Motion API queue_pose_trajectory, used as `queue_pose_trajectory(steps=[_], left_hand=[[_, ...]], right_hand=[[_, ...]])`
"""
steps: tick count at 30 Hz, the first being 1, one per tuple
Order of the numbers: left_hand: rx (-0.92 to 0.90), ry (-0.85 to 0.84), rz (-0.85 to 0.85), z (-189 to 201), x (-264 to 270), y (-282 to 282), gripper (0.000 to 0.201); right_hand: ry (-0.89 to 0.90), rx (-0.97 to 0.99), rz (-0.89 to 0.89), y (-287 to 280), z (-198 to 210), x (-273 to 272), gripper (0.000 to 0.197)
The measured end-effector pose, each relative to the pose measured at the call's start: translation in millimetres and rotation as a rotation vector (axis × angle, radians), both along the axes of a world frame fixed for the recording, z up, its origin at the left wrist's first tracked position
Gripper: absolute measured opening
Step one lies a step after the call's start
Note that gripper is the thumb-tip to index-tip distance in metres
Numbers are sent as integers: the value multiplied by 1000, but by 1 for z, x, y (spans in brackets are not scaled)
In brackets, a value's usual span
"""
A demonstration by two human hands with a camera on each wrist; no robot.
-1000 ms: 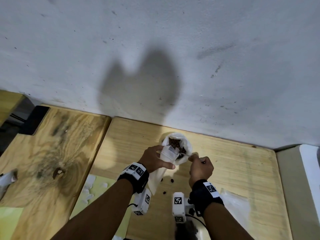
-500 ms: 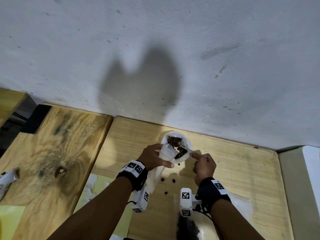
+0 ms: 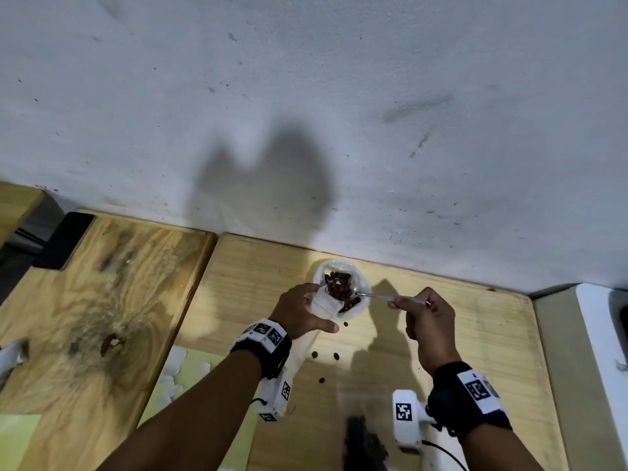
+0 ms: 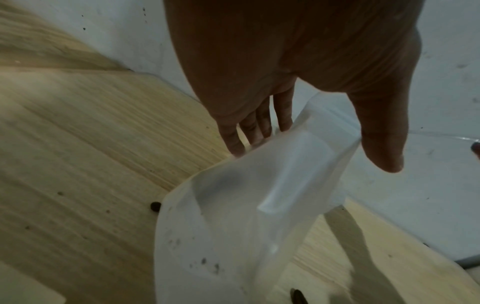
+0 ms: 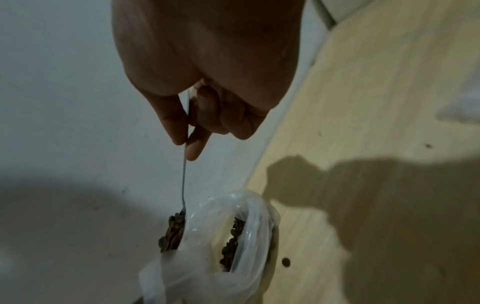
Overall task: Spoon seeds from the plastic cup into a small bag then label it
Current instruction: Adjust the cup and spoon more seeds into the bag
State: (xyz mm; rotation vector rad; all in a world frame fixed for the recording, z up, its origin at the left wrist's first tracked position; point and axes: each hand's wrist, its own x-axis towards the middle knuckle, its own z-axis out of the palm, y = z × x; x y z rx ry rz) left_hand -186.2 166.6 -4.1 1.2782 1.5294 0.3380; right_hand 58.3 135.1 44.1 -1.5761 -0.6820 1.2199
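Observation:
A plastic-lined cup [image 3: 361, 286] of brown seeds stands near the wall. My left hand [image 3: 316, 309] holds a small translucent bag [image 3: 329, 304] by its mouth, in front of the cup; thumb and fingers grip it on opposite sides in the left wrist view [image 4: 311, 152]. My right hand [image 3: 394, 302] pinches the thin handle of a metal spoon [image 3: 373, 296]. Its bowl, heaped with seeds [image 3: 336, 287], is level over the cup at the bag's mouth. In the right wrist view the spoon [image 5: 184, 174] runs down from the right hand [image 5: 185, 142] to the seeds [image 5: 172, 230] beside the cup [image 5: 249, 222].
Several loose seeds [image 3: 336, 356] lie on the wooden table [image 3: 475, 351] in front of the cup. A clear bag holding dark seeds [image 3: 363, 436] lies near the front edge. A green sheet with white labels [image 3: 176, 368] is on the left, a white appliance [image 3: 598, 334] on the right.
My right hand has drawn back to the right along the handle, and the spoon now shows full length, loaded with seeds. The left hand still holds the bag by the cup.

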Motion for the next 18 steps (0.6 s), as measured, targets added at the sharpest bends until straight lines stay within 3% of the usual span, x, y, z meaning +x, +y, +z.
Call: queue_pose_trajectory(steps=[4, 10, 13, 18], left_hand=[[7, -2, -1, -2, 1, 0, 108], [-12, -25, -41, -3, -1, 2, 106], [-73, -39, -92, -4, 3, 4, 109], [-13, -40, -44, -3, 11, 9, 91]], right_hand=[[-267, 124, 193, 2, 8, -9, 37], [-380, 176, -28, 5, -7, -6, 34], [-528, 129, 46, 6, -21, -14, 34], [-792, 85, 197, 9, -35, -29, 31]])
